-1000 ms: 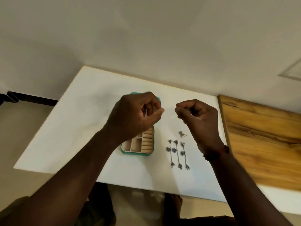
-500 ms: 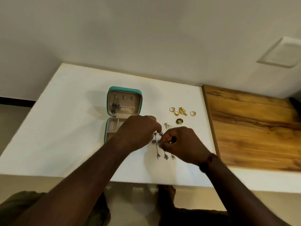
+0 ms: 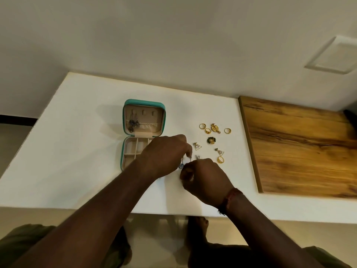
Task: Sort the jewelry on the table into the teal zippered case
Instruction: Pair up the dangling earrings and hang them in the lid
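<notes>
The teal zippered case (image 3: 123, 151) lies open on the white table (image 3: 77, 151), its lid holding dark silver earrings (image 3: 133, 124). My left hand (image 3: 164, 153) covers the case's right compartments and pinches a silver drop earring (image 3: 183, 163). My right hand (image 3: 204, 178) is closed right next to it, over the other silver drop earrings, which it hides. Gold rings (image 3: 202, 126), a gold flower pendant (image 3: 214, 128), a green-and-gold flower piece (image 3: 211, 140), two triangular silver earrings (image 3: 197, 146) and another gold ring (image 3: 220, 159) lie right of the case.
A wooden board (image 3: 299, 147) lies on the right part of the table. The table's near edge runs just below my wrists. A pale wall rises behind the table.
Both hands came down from above the table to the silver drop earrings. Since half a second ago they have stayed there, with the camera closer and lower.
</notes>
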